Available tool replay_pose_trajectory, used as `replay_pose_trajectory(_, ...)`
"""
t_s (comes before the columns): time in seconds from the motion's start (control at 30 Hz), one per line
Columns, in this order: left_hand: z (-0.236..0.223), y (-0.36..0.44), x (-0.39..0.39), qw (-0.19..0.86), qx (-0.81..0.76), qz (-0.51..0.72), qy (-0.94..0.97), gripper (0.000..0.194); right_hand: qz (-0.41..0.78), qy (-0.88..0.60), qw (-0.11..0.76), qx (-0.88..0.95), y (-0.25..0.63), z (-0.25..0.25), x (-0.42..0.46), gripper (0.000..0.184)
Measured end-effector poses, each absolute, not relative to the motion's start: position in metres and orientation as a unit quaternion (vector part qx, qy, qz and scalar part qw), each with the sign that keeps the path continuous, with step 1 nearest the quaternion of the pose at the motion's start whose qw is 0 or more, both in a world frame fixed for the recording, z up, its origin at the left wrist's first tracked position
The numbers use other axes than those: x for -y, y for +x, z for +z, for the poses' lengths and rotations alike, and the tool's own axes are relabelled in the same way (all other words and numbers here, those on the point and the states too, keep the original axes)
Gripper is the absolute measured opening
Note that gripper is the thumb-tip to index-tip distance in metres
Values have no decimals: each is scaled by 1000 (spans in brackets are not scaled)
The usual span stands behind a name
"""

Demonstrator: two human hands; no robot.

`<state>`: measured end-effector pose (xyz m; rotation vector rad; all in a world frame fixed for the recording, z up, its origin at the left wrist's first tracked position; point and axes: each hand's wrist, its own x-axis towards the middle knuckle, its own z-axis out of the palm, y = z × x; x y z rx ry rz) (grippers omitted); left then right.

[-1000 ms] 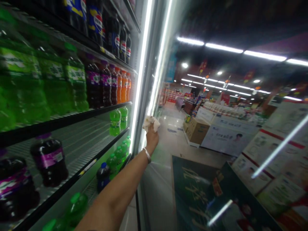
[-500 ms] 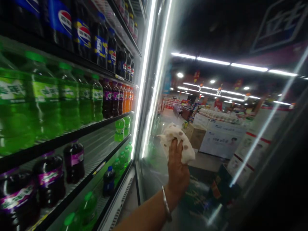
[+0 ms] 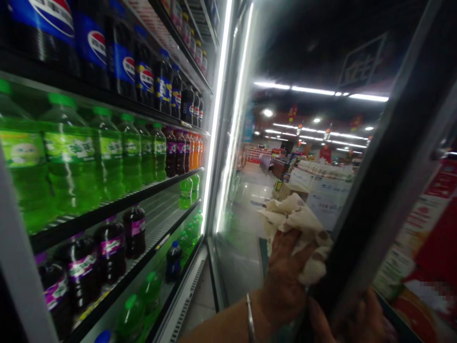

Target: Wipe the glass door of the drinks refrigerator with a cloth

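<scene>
My left hand (image 3: 285, 281), with a metal bangle (image 3: 250, 314) on the wrist, is shut on a crumpled cream cloth with brown dots (image 3: 296, 219). It presses the cloth against the inner glass (image 3: 243, 228) of the open cooler door, close to the door's dark frame (image 3: 385, 166). My right hand (image 3: 357, 319) shows at the bottom right, fingers wrapped round the lower edge of that frame. Part of it is cut off by the picture's edge.
On the left, cooler shelves (image 3: 117, 202) hold cola bottles (image 3: 121, 57) on top, green soda bottles (image 3: 71, 162) below, and purple drink bottles (image 3: 110, 247) lower down. A bright light strip (image 3: 217, 114) runs down the cabinet edge. Through the glass are stacked cartons (image 3: 321, 190) and a shop aisle.
My left hand has drawn the cloth across the glass from the hinge side toward me and the door frame. My right hand has come into view on the frame.
</scene>
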<state>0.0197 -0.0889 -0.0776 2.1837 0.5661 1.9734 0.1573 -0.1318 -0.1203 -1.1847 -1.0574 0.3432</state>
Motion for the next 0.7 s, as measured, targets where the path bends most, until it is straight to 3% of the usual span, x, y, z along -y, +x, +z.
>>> replay_pose_trajectory(0.2,-95,9,85,29,-154,635,756,53,92,-549,678,480,143,-114,140,119)
replay_pose_trajectory(0.5,-139,2,97,60,-186,598,778,51,41,-575,684,448,139,-112,143,120)
replay_pose_trajectory(0.7,-178,-1,95,75,-189,591,781,55,76,-566,689,447,137,-110,144,126)
